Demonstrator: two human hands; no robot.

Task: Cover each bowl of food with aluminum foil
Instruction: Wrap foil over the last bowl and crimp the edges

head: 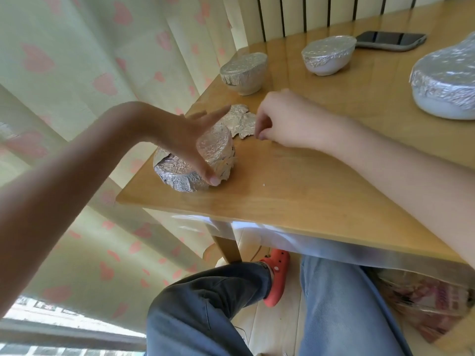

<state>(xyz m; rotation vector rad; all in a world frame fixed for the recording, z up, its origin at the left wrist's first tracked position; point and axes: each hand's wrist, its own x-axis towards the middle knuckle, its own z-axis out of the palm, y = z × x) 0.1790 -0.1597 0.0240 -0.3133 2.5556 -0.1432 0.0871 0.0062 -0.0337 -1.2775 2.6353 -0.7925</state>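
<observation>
Two foil-wrapped bowls stand close together at the near left corner of the wooden table point(308, 191): one point(177, 174) at the corner and one point(218, 146) just behind it. My left hand point(180, 134) rests on them with the fingers spread straight and the thumb pressing on the foil between the two. Behind them lies a crumpled loose piece of foil point(237, 119). My right hand point(282, 122) is beside it, fingers curled and pinching its right edge. Three more foil-covered bowls stand farther back: a small one point(244, 70), a white one point(327, 53) and a large white one point(447, 83).
A dark phone point(390, 39) lies at the back of the table. The table's left edge runs close to a pale curtain with pink hearts point(77, 73). My legs in jeans point(334, 304) are under the front edge, beside an orange shoe point(276, 276).
</observation>
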